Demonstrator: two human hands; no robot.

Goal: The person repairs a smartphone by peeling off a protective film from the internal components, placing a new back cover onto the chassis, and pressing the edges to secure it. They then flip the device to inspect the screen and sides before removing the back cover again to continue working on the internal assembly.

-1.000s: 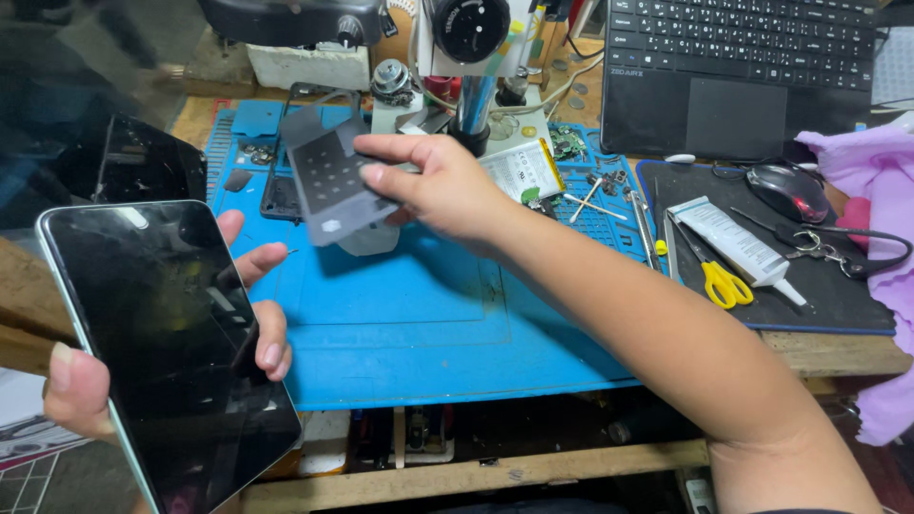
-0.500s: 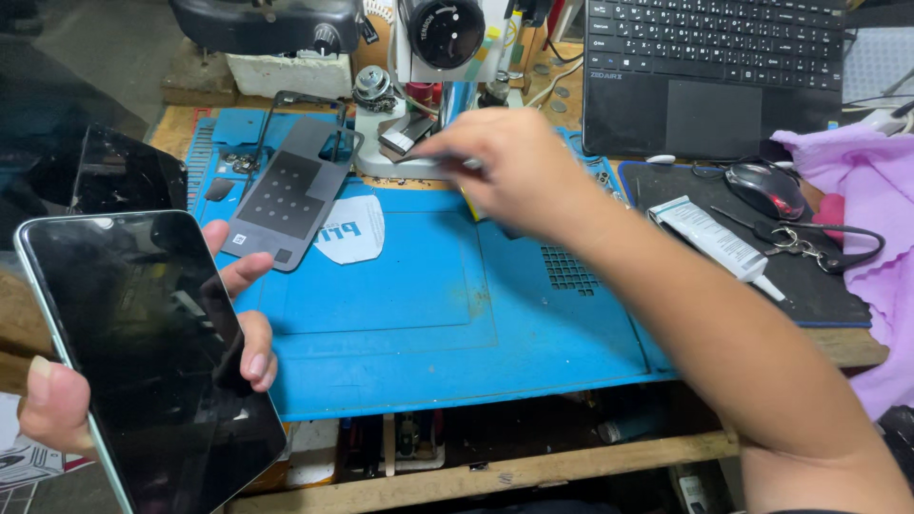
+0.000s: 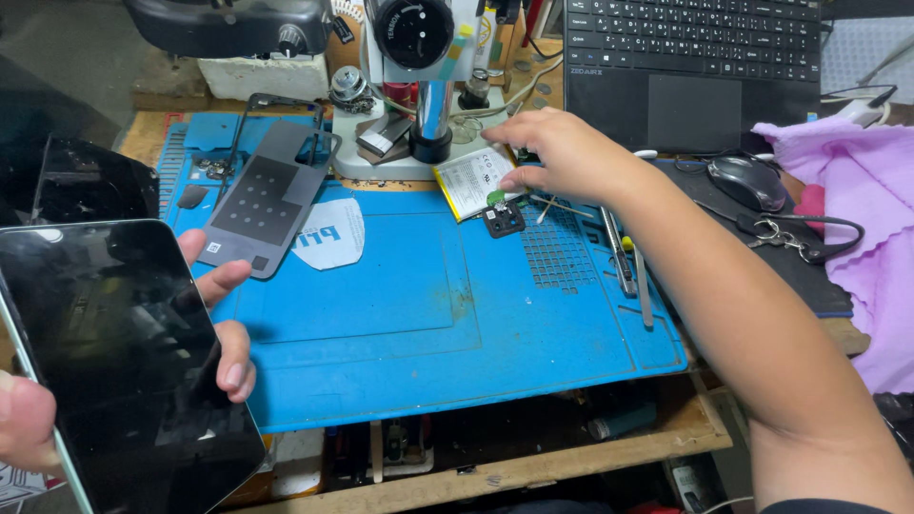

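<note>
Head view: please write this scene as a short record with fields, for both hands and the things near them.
left hand: holds a dark tablet by its edges, screen up
right hand: reaches to a flat white battery, fingertips at a small green part
near: small black part, grey plate
surface: blue work mat
behind: microscope stand, laptop

The tablet in the left hand shows glossy black glass that mirrors the room. The work mat looks like matt blue rubber, scuffed in the middle. The grey back panel is matt plastic. The microscope post is polished metal, the bench edge rough bare wood, the purple cloth soft and crinkled
</note>
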